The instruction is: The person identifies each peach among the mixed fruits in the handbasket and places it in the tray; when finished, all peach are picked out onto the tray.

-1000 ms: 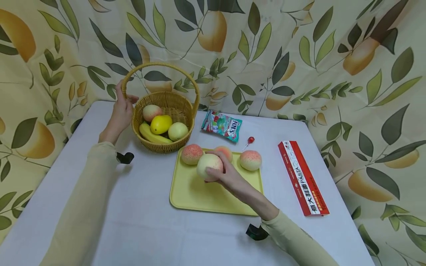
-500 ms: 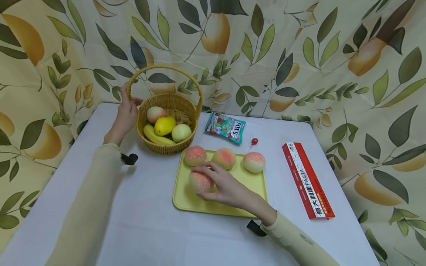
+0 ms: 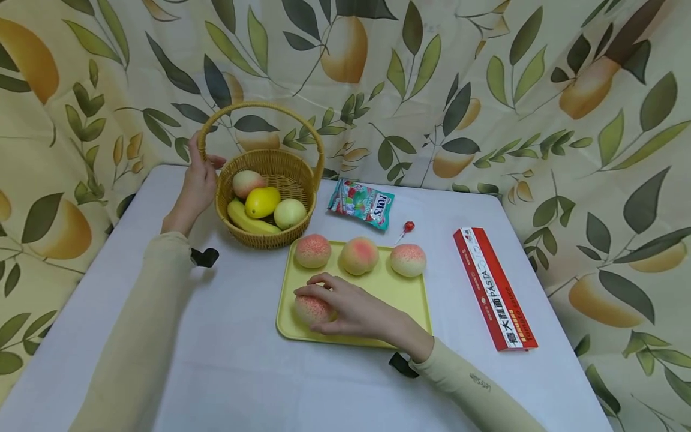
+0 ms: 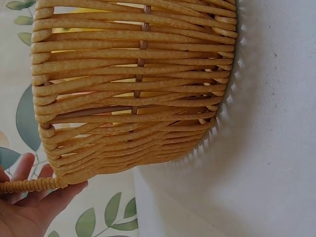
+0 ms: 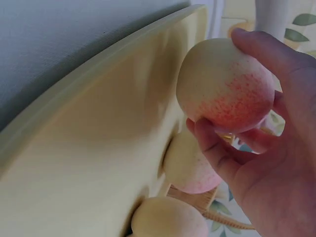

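My right hand (image 3: 358,309) holds a peach (image 3: 313,309) with red speckles over the front left part of a yellow tray (image 3: 372,336). In the right wrist view the thumb and fingers curl round this peach (image 5: 224,84). Behind it, three other peaches sit along the tray's far side, among them a left one (image 3: 313,251), a middle one (image 3: 358,255) and a right one (image 3: 408,260). My left hand (image 3: 195,183) grips the handle of a wicker basket (image 3: 264,240) near its left base. In the left wrist view the handle (image 4: 29,185) passes between thumb and fingers.
Inside the basket lie a banana (image 3: 248,221), a yellow lemon-like fruit (image 3: 263,202), a peach (image 3: 248,183) and a pale green round fruit (image 3: 290,213). Behind the tray are a candy bag (image 3: 361,204) and a red lollipop (image 3: 408,226). A red pasta box (image 3: 493,288) lies at right.
My right hand has carried the peach left and toward the tray's front left, turning its red side up and uncovering the middle peach. The left hand stays at the basket handle.
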Tool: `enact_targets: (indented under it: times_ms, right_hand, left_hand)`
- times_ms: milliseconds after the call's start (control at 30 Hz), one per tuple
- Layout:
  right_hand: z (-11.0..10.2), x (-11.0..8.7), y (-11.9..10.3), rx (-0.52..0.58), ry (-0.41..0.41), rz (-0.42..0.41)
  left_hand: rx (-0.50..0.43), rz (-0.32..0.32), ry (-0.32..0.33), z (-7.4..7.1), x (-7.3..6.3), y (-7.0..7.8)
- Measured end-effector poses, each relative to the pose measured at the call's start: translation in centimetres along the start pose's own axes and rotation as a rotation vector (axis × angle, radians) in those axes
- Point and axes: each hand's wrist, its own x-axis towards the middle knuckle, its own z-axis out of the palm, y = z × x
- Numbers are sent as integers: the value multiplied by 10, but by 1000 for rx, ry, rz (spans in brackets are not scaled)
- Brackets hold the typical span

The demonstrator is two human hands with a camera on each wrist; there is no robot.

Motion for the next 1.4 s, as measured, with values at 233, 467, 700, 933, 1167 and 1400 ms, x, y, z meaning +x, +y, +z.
enact_targets:
  times_ms: [233,467,700,933,1167,1400]
  right_hand:
    - [0,1,0,-18,-6,16]
    - [1,2,0,-18,-53,48]
    - [2,5,0,-67,-65,24]
    - [1,5,0,-91,-80,17]
    - [0,3,-2,-89,-91,22]
    - [-16,14,0,-109,-54,-8]
  left_hand:
    - [-4,-9,-3,0,0,1]
    - [-9,-11,-4,0,-1,3]
    - [-6,-15,-8,-1,-2,4]
    - [-5,-14,-20,-1,-2,3]
    - [-6,-13,-19,-1,-1,2]
    - [4,-14,-18,-1,0,2]
